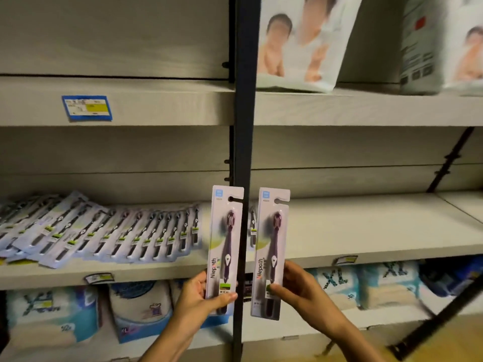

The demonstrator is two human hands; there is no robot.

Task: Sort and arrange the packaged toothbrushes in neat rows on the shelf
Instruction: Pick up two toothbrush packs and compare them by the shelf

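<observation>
My left hand (pixel 201 296) grips the lower end of an upright packaged purple toothbrush (pixel 225 239). Beside it my right hand (pixel 295 286) pinches a second, matching packaged toothbrush (pixel 271 246), also upright. Both packs hang in front of the middle shelf (pixel 366 236), either side of the dark upright post (pixel 244 126). On the shelf's left part lies a slanted, overlapping row of several packaged toothbrushes (pixel 117 233). One more pack (pixel 253 226) shows between the two held ones.
The upper shelf (pixel 156 108) carries a blue price label (pixel 87 107); nappy bags (pixel 300 43) stand on its right side. Below the middle shelf sit XL nappy packs (pixel 337 283). A dark diagonal brace (pixel 449 163) runs at the right.
</observation>
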